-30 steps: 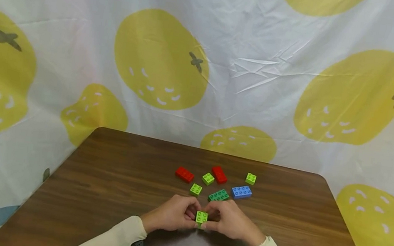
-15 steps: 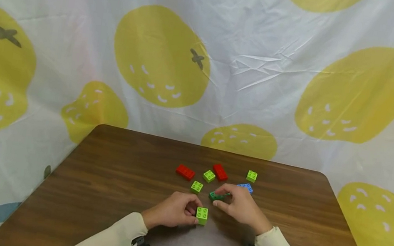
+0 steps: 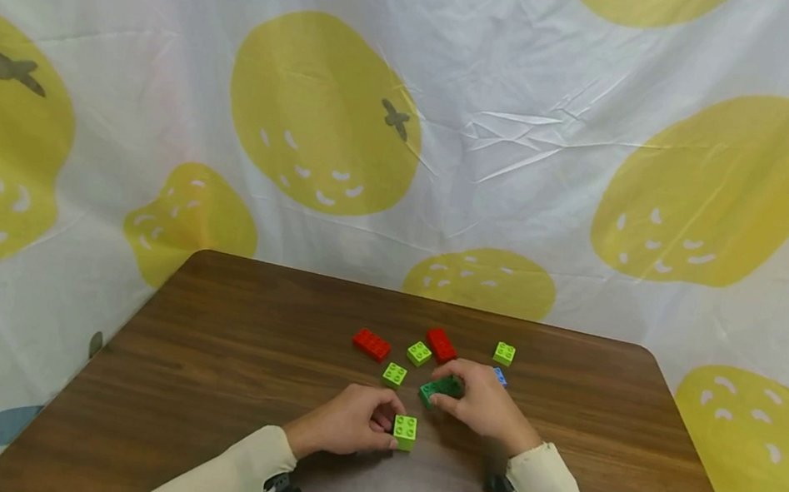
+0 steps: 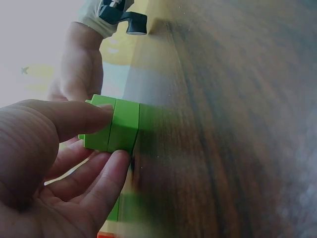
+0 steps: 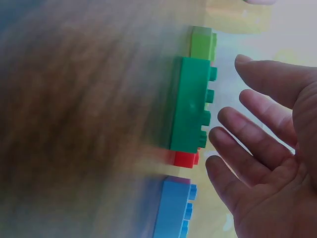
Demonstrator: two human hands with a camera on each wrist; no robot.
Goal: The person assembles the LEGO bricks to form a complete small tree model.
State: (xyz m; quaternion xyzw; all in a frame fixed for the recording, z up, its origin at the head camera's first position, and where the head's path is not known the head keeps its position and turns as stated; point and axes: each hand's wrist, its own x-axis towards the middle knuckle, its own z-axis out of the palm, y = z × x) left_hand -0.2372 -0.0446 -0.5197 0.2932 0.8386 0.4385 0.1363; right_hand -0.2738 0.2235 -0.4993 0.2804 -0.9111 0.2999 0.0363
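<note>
My left hand [image 3: 343, 421] pinches a stack of two lime-green toy building bricks [image 3: 404, 433] between thumb and fingers, low over the table. Its seam between the two bricks shows in the left wrist view, where the stack [image 4: 125, 126] stands studs away from the tabletop. Further forward and right, my right hand [image 3: 486, 403] hovers at a dark green eight-stud brick [image 3: 428, 393], partly covering it. In the right wrist view the fingers [image 5: 240, 141] are spread and relaxed, with a gap between them and the green brick [image 5: 190, 106] lying on the table.
Around the hands lie two red bricks [image 3: 371, 344], several small lime bricks [image 3: 395, 375] and a blue brick [image 5: 171, 210], mostly hidden behind the right hand in the head view. The wooden table [image 3: 265, 303] ends at a lemon-patterned cloth [image 3: 333, 254].
My right hand has left the lime stack and moved forward and right to the dark green brick, now covering much of the blue one. The left hand keeps its hold on the stack.
</note>
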